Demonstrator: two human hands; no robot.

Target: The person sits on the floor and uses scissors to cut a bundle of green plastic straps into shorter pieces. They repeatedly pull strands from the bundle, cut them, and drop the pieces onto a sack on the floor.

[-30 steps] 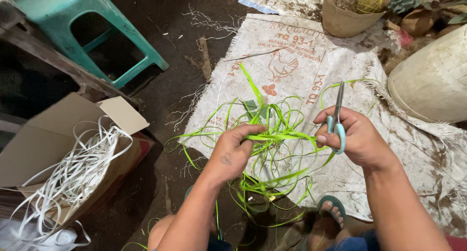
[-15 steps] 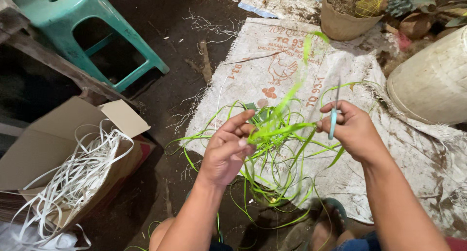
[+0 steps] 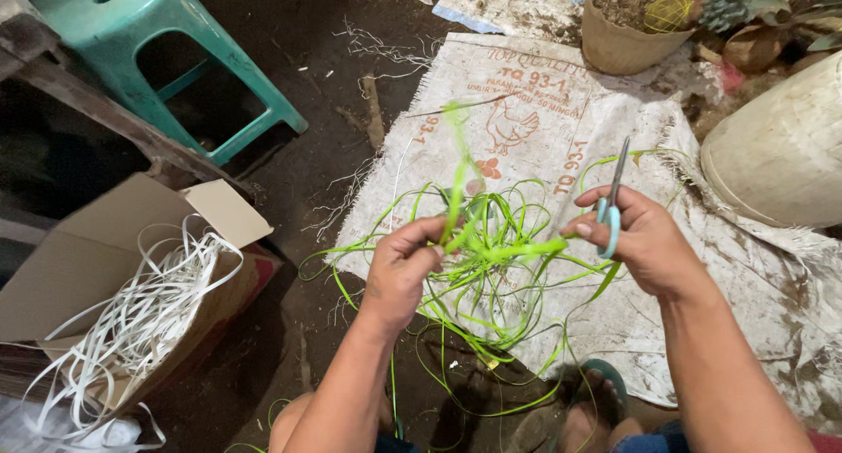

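A cardboard box (image 3: 132, 269) of white strips (image 3: 132, 321) sits left. The left hand (image 3: 399, 273) pinches the green strips (image 3: 491, 251) over the sack (image 3: 544, 111). The right hand (image 3: 645, 242) grips scissors (image 3: 611, 199), maybe closed. Keep strips tight, fingers away from blades.

Backyard craft spot — dirt floor (image 3: 316, 168), spread sack (image 3: 544, 111), plastic stool (image 3: 149, 49), strip-filled carton (image 3: 114, 269)
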